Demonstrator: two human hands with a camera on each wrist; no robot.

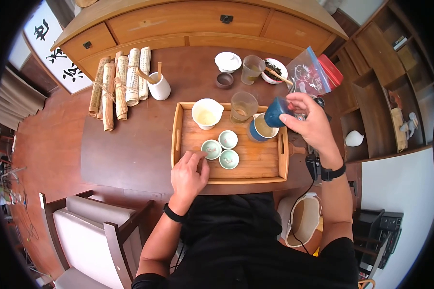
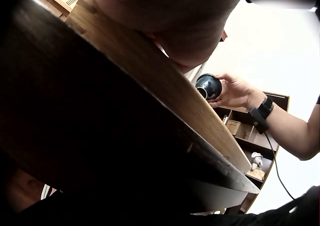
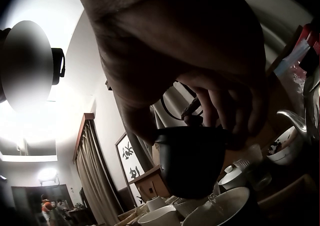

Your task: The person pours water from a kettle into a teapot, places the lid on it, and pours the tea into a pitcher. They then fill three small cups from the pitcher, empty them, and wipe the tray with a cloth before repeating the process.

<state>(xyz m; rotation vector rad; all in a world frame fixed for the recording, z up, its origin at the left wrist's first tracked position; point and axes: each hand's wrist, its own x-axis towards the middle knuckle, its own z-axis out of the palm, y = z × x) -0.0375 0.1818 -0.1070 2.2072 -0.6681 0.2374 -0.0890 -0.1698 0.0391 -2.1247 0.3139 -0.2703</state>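
My right hand [image 1: 309, 115] grips a dark blue lidded tea cup [image 1: 276, 113] with a small knob on its lid. The cup is tilted over a blue pitcher [image 1: 260, 131] with a pale inside, at the right of the wooden tray [image 1: 255, 169]; the right wrist view shows the lidded cup dark [image 3: 192, 161] above other vessels. Three pale green teacups [image 1: 228, 139] stand grouped on the tray. My left hand [image 1: 190, 174] is over the tray's front left, fingers loosely bent, fingertips right at the rim of the leftmost teacup [image 1: 211, 150]. In the left wrist view its fingers are mostly hidden.
On the tray are a white pitcher [image 1: 207, 113] with yellowish liquid and a clear glass [image 1: 244, 106]. Behind it stand a white lidded bowl [image 1: 228, 61], another glass [image 1: 252, 70] and a bowl of tea leaves [image 1: 274, 71]. Bamboo scrolls [image 1: 121, 84] and a white tool holder [image 1: 159, 88] are left.
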